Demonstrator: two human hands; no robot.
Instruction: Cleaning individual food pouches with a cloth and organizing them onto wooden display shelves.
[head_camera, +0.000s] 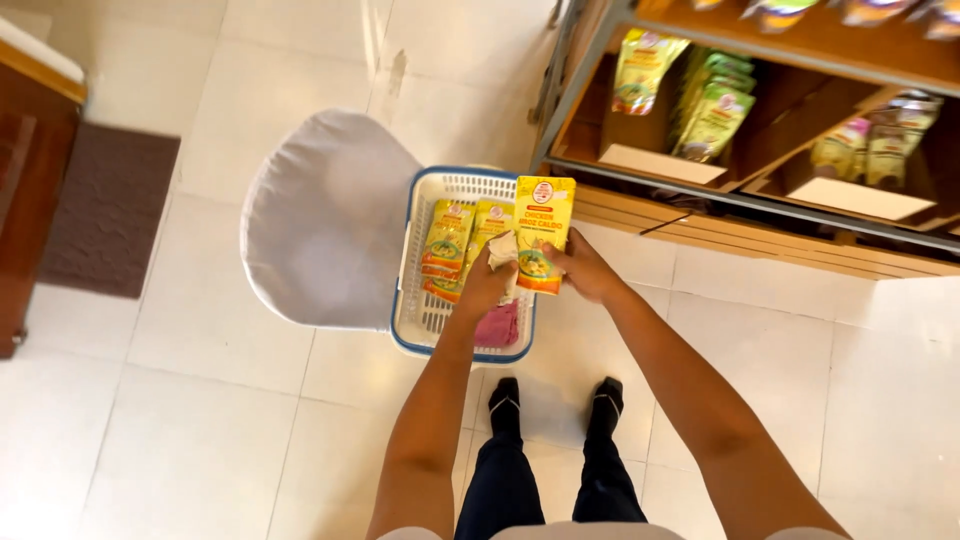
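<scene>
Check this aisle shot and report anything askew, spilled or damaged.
Nothing stands out. The yellow packet sits intact between the left hand and right hand, over the white basket. Shelf pouches stand in rows, and the floor tiles show no spill.

1. Pink item (498, 325) in basket (413, 240): mostly hidden behind left hand (485, 285); kind unclear.
2. Top-shelf packets (872, 10): cut off by the upper edge.
3. Dark wooden furniture (30, 180): cut by the left edge.
4. White cloth (502, 250) in left hand: partly covered.

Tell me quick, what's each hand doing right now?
Left hand: closed on a pale cloth, touching the packet.
Right hand: closed, holding the yellow packet.
</scene>
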